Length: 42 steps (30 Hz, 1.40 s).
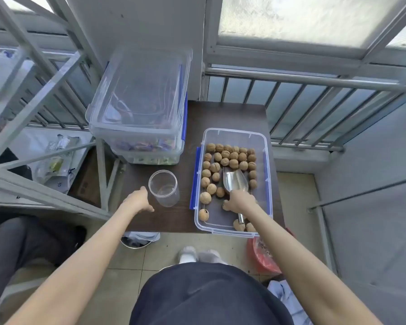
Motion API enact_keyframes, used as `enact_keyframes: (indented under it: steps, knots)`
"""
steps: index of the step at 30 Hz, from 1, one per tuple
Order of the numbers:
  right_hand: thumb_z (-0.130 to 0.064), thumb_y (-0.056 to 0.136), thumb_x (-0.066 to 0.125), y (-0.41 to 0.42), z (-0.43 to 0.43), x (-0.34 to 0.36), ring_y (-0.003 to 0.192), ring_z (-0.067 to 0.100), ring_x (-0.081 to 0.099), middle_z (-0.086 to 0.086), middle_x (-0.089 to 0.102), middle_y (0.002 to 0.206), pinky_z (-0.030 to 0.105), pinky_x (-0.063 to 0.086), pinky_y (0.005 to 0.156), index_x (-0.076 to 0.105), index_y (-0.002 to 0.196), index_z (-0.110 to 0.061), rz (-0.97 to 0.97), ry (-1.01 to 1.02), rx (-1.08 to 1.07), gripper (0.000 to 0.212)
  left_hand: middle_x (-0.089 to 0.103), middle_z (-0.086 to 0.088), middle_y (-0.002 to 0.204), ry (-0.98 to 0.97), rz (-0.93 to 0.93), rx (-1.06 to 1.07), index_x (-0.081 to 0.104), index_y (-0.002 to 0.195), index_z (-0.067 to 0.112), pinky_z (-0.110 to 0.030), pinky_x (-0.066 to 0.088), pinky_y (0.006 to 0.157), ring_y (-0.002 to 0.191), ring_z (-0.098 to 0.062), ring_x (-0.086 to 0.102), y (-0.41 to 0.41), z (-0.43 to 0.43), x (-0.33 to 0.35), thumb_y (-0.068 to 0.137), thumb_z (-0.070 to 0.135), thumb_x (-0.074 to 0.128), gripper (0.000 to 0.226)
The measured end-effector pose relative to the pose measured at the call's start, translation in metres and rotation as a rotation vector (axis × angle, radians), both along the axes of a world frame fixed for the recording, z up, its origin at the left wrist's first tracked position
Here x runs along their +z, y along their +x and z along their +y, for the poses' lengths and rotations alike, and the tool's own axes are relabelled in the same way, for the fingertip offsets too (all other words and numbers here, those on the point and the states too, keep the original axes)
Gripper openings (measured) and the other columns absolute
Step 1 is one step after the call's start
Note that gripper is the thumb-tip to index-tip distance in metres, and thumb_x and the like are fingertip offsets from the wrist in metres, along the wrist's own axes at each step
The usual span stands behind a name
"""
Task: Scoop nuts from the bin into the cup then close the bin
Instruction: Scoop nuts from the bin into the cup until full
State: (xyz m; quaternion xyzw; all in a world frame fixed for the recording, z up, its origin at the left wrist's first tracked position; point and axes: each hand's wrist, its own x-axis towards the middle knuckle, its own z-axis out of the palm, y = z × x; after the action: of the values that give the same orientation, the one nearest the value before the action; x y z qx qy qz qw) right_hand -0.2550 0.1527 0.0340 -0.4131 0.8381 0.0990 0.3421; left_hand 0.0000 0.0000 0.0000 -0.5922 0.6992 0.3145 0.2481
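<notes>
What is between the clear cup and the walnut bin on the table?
Only bare dark table lies between the cup and the bin, in the head view.

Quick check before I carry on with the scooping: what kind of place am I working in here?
Probably an enclosed balcony or utility nook of a home, not a shop. A metal railing under frosted windows, tiled floor, and a small dark table with stacked plastic storage bins suggest this.

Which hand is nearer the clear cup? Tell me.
Left. The left hand is just beside the clear cup, apart from it; the right hand is inside the bin on the scoop.
</notes>
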Motion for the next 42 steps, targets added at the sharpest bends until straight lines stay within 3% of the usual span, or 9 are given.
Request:
enact_keyframes:
  steps: [5,8,11,14,18,28,32,38,42]
  knots:
    - [-0.042,0.088,0.046,-0.003,0.005,-0.019,0.118,0.033,0.054,0.013,0.058,0.13,0.04,0.043,0.095,0.05,0.128,-0.005,0.039,0.139,-0.112,0.054,0.05,-0.013,0.135,-0.018,0.365,0.128,0.026,0.141,0.017,-0.042,0.042,0.105,0.126,-0.03,0.047,-0.001,-0.003,-0.019,0.049,0.023,0.094,0.114]
    - [-0.046,0.089,0.046,-0.005,0.006,-0.033,0.125,0.036,0.048,0.016,0.052,0.136,0.043,0.042,0.099,0.035,0.139,-0.002,0.022,0.184,-0.204,0.068,0.043,-0.014,0.138,-0.015,0.54,0.207,0.026,0.146,0.022,-0.038,0.034,0.109,0.131,-0.028,0.042,-0.013,0.003,-0.018,0.048,0.016,0.095,0.12]
    - [-0.03,0.09,0.051,-0.006,0.009,-0.042,0.127,0.035,0.047,0.016,0.051,0.138,0.042,0.044,0.097,0.022,0.144,0.0,0.026,0.163,-0.266,0.068,0.043,-0.012,0.14,-0.011,0.648,0.251,0.031,0.145,0.018,-0.037,0.033,0.111,0.132,-0.024,0.042,-0.021,0.003,-0.028,0.049,0.016,0.095,0.115]
    - [-0.013,0.093,0.044,-0.007,0.01,-0.05,0.124,0.035,0.05,0.018,0.05,0.137,0.043,0.046,0.096,0.026,0.14,0.002,0.003,0.108,-0.277,0.053,0.049,-0.009,0.136,0.001,0.696,0.267,0.045,0.132,0.018,-0.034,0.037,0.106,0.128,-0.023,0.047,-0.029,0.005,-0.032,0.049,0.014,0.094,0.096]
    - [-0.01,0.094,0.041,-0.008,0.007,-0.052,0.125,0.037,0.049,0.023,0.045,0.14,0.042,0.045,0.097,0.008,0.145,0.008,-0.082,0.099,-0.293,0.064,0.054,-0.002,0.125,-0.014,0.712,0.227,0.045,0.113,0.019,-0.032,0.04,0.098,0.121,-0.022,0.052,-0.037,0.008,-0.032,0.044,0.024,0.094,0.085]
    - [-0.011,0.095,0.037,-0.049,0.031,0.006,0.11,0.04,0.057,0.025,0.057,0.123,0.037,0.038,0.073,0.038,0.121,0.001,0.061,0.072,0.012,0.029,0.056,-0.005,0.122,-0.06,0.732,0.178,0.037,0.113,0.01,-0.029,0.04,0.088,0.111,-0.023,0.055,-0.032,0.013,-0.024,0.054,0.016,0.091,0.08]
    - [-0.003,0.092,0.036,-0.071,0.043,0.037,0.091,0.033,0.056,0.021,0.06,0.118,0.035,0.038,0.07,0.041,0.112,-0.002,0.173,0.202,0.19,0.021,0.054,0.0,0.12,-0.063,0.803,0.139,0.038,0.124,0.025,-0.026,0.04,0.09,0.111,-0.016,0.053,-0.03,0.024,-0.019,0.053,0.012,0.091,0.09]
    - [-0.006,0.094,0.039,-0.067,0.056,0.047,0.103,0.034,0.061,0.017,0.061,0.116,0.035,0.043,0.072,0.04,0.129,-0.006,0.213,0.283,0.374,0.035,0.058,0.0,0.121,-0.049,0.86,0.12,0.046,0.115,0.035,-0.029,0.045,0.091,0.112,-0.018,0.059,-0.034,0.039,-0.015,0.041,0.034,0.086,0.084]
    - [-0.003,0.092,0.033,-0.035,0.059,0.037,0.073,0.026,0.056,0.012,0.055,0.086,0.032,0.036,0.056,0.027,0.141,-0.007,0.082,0.243,0.338,0.05,0.06,-0.002,0.119,-0.065,0.869,0.145,0.046,0.115,0.028,-0.021,0.044,0.086,0.111,-0.017,0.059,-0.039,0.044,-0.013,0.043,0.03,0.089,0.084]
